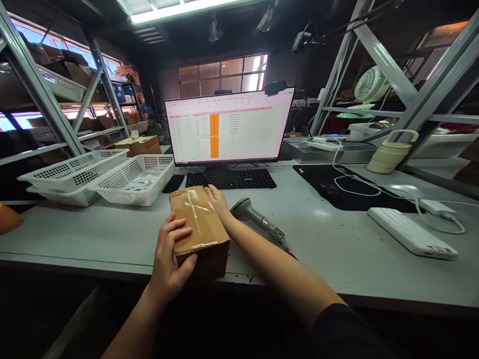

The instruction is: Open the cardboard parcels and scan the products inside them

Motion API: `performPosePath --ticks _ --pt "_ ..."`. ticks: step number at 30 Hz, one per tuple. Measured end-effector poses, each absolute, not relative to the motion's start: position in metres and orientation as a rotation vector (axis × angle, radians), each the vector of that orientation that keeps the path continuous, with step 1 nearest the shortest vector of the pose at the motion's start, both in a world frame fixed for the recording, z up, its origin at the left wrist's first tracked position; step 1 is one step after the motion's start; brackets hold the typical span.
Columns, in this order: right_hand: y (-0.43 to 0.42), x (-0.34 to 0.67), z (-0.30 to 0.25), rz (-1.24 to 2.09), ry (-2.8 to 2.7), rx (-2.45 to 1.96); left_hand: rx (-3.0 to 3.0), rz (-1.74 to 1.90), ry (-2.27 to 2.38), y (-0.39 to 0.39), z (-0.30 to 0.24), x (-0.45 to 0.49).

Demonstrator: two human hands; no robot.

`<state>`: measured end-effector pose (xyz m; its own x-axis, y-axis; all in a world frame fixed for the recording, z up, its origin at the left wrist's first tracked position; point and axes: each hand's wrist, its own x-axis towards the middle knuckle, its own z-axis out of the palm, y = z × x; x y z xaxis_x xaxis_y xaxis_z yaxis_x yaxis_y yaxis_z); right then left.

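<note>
A brown cardboard box [201,220], taped along its top, sits at the front edge of the white desk. My left hand [172,253] grips its left side and near corner, fingers lying over the top and thumb on the near face. Against the far right side of the box rests my right hand [219,202]; its fingertips are partly hidden behind the box. Just right of the box, partly behind my right forearm, lies a dark grey barcode scanner [248,211]. A black keyboard [239,178] stands beyond the box, below a monitor [229,127] showing a spreadsheet.
White perforated baskets [144,194] stand at the left, with an open cardboard box [146,145] behind them. On the right are a black mouse pad [353,188] with cables, a white power bank [410,235] and a cream tumbler [389,153]. Metal shelf posts flank the desk.
</note>
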<state>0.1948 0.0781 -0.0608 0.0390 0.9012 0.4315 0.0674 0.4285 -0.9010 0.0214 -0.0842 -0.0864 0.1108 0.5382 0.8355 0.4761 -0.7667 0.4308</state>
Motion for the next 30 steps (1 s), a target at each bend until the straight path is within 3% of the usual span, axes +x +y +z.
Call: performPosePath --ticks 9,15,18,23,30 --pt "0.000 0.238 -0.029 0.842 -1.301 -0.708 2.290 1.989 1.108 -0.073 -0.088 0.032" --pt "-0.109 0.269 -0.049 0.053 -1.662 -0.709 2.312 2.016 1.096 -0.074 -0.085 0.044" --pt "-0.134 0.273 -0.056 -0.191 -1.806 -0.702 2.326 2.000 1.061 -0.078 -0.082 0.051" --pt "-0.144 0.272 -0.057 -0.399 -1.851 -0.738 2.358 1.997 1.057 -0.081 -0.076 0.056" --pt "-0.144 0.263 -0.063 -0.394 -1.857 -0.767 2.478 1.971 1.080 -0.082 -0.076 0.052"
